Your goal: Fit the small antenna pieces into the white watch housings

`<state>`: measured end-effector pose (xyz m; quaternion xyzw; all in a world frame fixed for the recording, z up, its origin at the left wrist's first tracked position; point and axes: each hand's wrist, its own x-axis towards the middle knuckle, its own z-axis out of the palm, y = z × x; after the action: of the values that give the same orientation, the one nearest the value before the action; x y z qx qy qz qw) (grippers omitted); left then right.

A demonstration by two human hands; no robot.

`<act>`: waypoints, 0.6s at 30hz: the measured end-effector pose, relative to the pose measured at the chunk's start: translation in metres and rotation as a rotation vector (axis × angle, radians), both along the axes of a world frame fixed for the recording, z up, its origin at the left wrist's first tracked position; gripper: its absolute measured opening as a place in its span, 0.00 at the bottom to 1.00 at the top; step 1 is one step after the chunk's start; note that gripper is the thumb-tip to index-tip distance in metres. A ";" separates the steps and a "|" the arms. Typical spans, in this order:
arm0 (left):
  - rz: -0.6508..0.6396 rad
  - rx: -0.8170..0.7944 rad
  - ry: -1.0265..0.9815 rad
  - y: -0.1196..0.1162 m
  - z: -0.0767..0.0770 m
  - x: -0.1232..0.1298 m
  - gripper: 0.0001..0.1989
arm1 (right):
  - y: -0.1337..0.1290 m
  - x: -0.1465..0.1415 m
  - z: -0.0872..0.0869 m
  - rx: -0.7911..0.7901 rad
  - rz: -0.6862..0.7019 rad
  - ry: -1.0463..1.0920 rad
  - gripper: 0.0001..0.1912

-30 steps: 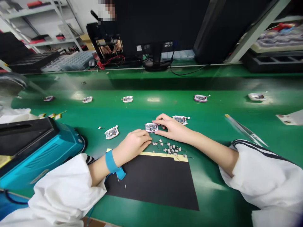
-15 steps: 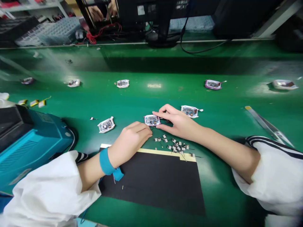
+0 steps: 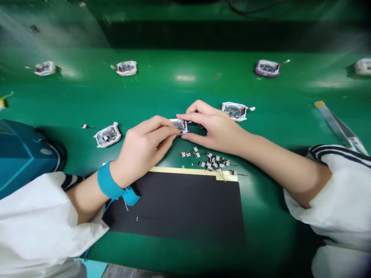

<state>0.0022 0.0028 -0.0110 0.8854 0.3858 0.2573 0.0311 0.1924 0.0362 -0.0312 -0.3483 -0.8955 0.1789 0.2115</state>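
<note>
Green surface (image 3: 185,87) under everything, scattered with white plastic casings, each one cradling a small circuit board. Near the middle, between both hands, one casing (image 3: 179,125), its board visible, partly covered by fingertips. Left hand (image 3: 143,148) on the near left of it, fingers (image 3: 160,129) pressed together and stretched out, tips against the casing's left end. Right hand (image 3: 214,125) on its right, fingers (image 3: 193,116) spread, pinching the casing from the far and near edges. Just left of the hands, another casing (image 3: 108,135); just beyond the right hand, a third (image 3: 234,111). Farther off, a row of three more, including a purple casing (image 3: 267,68). Near the hands, a loose pile of tiny wired parts (image 3: 208,159), beside a black mat (image 3: 176,204) edged with yellow tape (image 3: 191,171). Compared with a moment earlier: left fingers uncurled and reaching onto the casing, not resting short of it; view tipped lower, toward the hands.
</note>
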 end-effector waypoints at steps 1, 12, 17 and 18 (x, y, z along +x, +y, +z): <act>0.011 0.004 0.010 0.000 0.000 0.000 0.06 | 0.000 0.000 0.000 0.001 -0.002 -0.011 0.21; 0.046 0.102 0.150 0.001 0.000 0.000 0.05 | 0.000 -0.001 -0.002 0.050 0.017 -0.037 0.22; 0.096 0.005 0.176 -0.001 0.004 0.002 0.08 | 0.000 -0.001 -0.001 0.014 0.012 -0.084 0.22; 0.096 0.000 0.185 -0.001 0.004 0.003 0.09 | 0.000 -0.001 0.000 0.011 0.011 -0.090 0.22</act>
<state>0.0048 0.0016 -0.0066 0.8860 0.4289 0.1756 -0.0168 0.1916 0.0360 -0.0315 -0.3497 -0.9071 0.1593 0.1721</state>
